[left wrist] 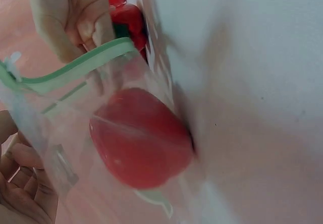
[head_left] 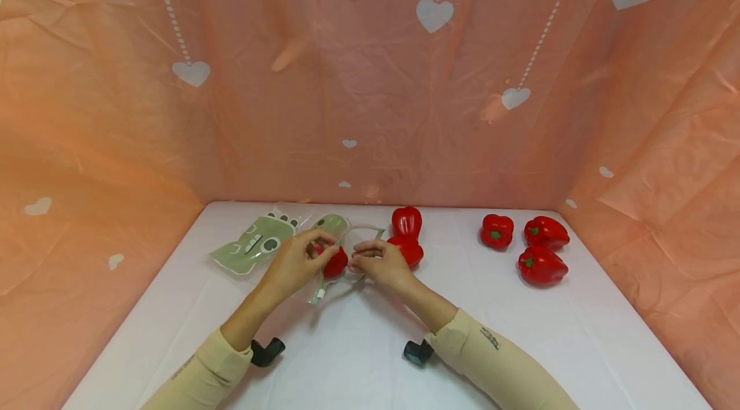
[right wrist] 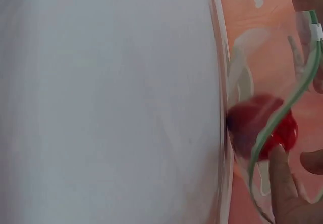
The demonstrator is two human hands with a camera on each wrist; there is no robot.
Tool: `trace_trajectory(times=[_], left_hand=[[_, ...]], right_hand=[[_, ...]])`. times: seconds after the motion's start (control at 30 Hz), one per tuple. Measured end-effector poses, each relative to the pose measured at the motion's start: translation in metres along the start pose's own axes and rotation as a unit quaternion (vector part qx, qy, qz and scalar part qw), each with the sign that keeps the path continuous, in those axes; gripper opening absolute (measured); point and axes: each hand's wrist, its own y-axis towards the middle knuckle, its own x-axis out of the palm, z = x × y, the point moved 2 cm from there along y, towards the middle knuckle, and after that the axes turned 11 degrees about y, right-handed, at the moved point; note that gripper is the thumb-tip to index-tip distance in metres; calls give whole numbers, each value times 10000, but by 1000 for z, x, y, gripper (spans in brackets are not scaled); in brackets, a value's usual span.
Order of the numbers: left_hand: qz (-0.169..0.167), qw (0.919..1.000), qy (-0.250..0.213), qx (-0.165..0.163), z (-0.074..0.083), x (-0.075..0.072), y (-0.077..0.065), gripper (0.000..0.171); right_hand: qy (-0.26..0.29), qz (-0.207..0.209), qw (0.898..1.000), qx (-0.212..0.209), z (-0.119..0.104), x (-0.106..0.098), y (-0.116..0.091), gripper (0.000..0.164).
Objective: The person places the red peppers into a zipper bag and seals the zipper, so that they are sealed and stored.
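Toward the worktop's far edge, one glossy red pepper is enclosed by a clear, green-rimmed plastic bag; right hand spread, empty; left hand curved, hold unclear.

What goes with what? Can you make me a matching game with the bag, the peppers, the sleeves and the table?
Things:
1. Bag
2. Peppers
3. Sleeves
4. Table

How they look:
A. White
B. Shiny red
C. See-through, with a green strip
D. Beige

Right pairs: 1-C, 2-B, 3-D, 4-A.
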Motion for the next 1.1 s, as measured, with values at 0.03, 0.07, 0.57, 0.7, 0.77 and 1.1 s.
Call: trace_trajectory(times=[0.03,0.07,0.57,0.7,0.77,1.1], left_hand=[[-4,10000,1,-6,0,0,0,12],[-8,10000,6,-17,0,0,0,12],[-57,10000,49,-62,-3,0,2,13],[-77,9999,40,-68,-4,0,2,13],[-82,9999,35,-83,-4,0,2,13],[-86,9999,40,-108,-4,-1,1,13]], right_hand=[[150,3,9999,-53,-1,0,0,31],[256,10,9996,-90,-1,-1,-1,31],[-605,46,9936,-955,-28,-47,-18,29],[-1108,175,9868,-1169,-34,-59,-23,29],[-1247,206,9843,-1235,-36,-66,-24,29],[-1654,406,9759,-1367,-33,-94,-22,33]])
